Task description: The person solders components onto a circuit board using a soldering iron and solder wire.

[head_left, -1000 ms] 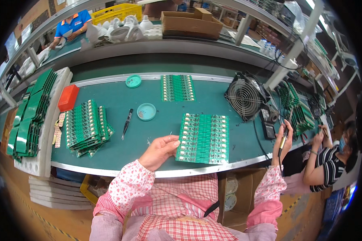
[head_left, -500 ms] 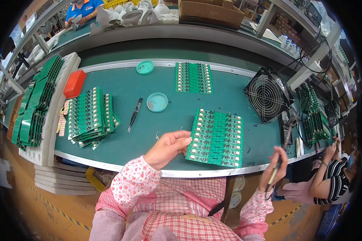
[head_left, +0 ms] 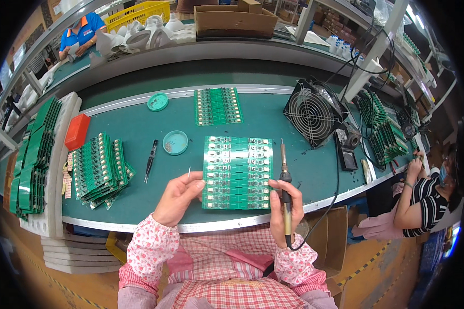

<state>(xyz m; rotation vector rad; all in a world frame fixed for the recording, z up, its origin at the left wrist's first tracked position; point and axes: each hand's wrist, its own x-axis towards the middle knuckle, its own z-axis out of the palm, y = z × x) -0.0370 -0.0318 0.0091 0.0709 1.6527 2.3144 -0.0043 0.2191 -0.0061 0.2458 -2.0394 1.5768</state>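
A green circuit board panel (head_left: pixel 237 173), lined with two columns of small white and dark parts, is raised above the near edge of the bench. My left hand (head_left: pixel 176 200) is closed on its left edge, and a short, thin silvery wire (head_left: pixel 189 173) sticks up from those fingers. In my right hand (head_left: pixel 283 208) is a soldering iron (head_left: pixel 285 177), its tip pointing up and away beside the panel. The right fingertips also meet the panel's lower right edge. Another circuit board panel (head_left: pixel 218 106) lies flat farther back.
Stacked circuit boards (head_left: pixel 95 167) and a red box (head_left: pixel 77 132) are at left, near tweezers (head_left: pixel 151 160) and a small turquoise dish (head_left: pixel 175 142). A black fan (head_left: pixel 310 114) and an iron stand (head_left: pixel 347 150) are at right; the iron's cord (head_left: pixel 337 175) hangs there. Other people sit nearby.
The soldering iron came away from its stand and leftward with my right hand, which now touches the panel's right edge. My view shifted, and the panel is turned squarer to me.
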